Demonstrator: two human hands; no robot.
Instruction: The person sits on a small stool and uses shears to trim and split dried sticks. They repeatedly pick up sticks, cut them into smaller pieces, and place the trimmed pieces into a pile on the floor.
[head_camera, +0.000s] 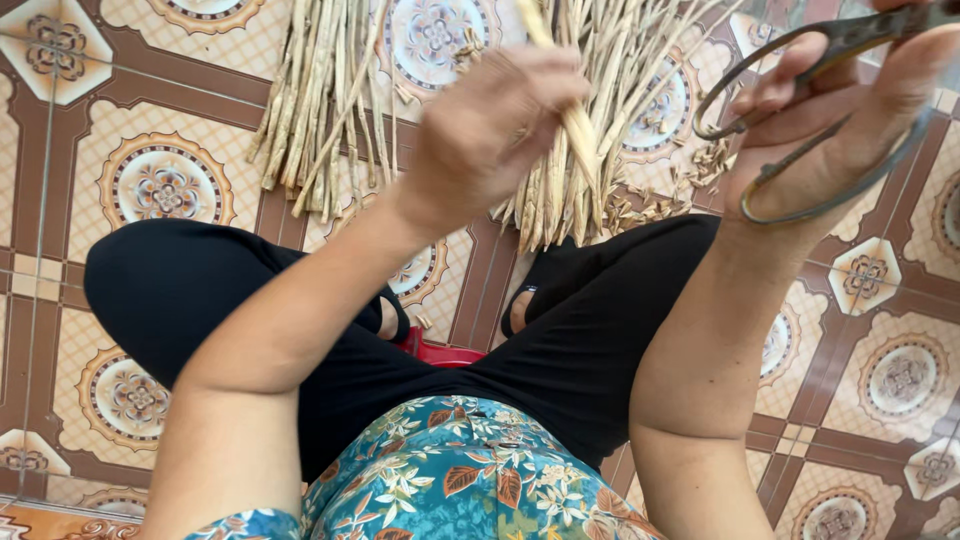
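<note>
A pale, dried, split plant stalk is grasped in the left hand, whose fingers are clenched around it; the stalk is held upright in the air above the patterned brown-and-cream tiled floor, its upper end passing out of the top of the view. A pair of dark metal scissors with large loop handles is gripped in the right hand, fingers threaded through the loops; the blades run out of view at the upper right. Two heaps of similar pale stalks are spread on the floor beyond crossed legs in black trousers. Small cut-off scraps lie scattered beside the right heap.
</note>
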